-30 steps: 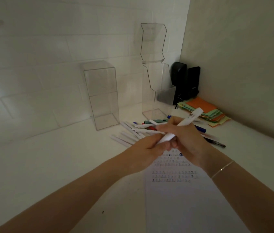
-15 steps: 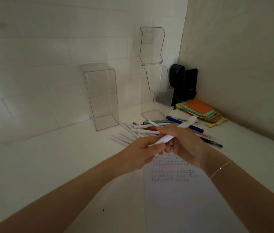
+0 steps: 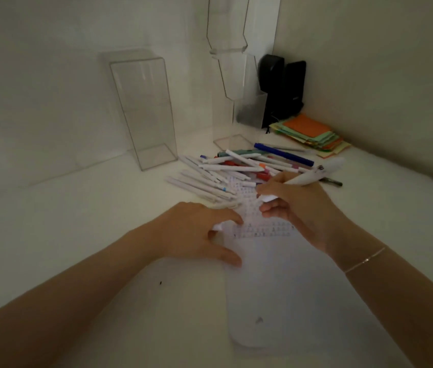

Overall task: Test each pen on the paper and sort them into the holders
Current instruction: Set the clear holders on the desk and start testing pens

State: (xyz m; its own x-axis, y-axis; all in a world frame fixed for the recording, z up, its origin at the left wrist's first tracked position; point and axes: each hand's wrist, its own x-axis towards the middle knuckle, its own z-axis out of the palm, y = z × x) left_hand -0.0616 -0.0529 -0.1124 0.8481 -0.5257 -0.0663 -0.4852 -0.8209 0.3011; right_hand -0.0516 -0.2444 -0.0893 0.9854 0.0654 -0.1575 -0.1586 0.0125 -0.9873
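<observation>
My right hand [image 3: 299, 208] grips a thick white pen [image 3: 309, 177], its lower end just above the white paper [image 3: 276, 288] near rows of small test marks [image 3: 263, 231]. My left hand [image 3: 191, 235] rests on the paper's left edge with index finger and thumb spread; a small white bit shows under it, and I cannot tell what it is. A pile of mostly white pens [image 3: 231, 168] lies beyond the paper. Behind it stand a clear box holder [image 3: 143, 107] and a taller clear tiered holder [image 3: 236, 75]; I see no pens in either.
A stack of coloured paper [image 3: 313, 134] lies at the back right, beside two black objects [image 3: 281, 86] in the corner. A dark pen [image 3: 333, 181] lies right of the pile. Walls close off the back and right of the white desk [image 3: 77, 221].
My hands have separated: the left let go of the pen and dropped onto the paper's edge. The right lowered the pen toward the paper. The view tilted down and closer.
</observation>
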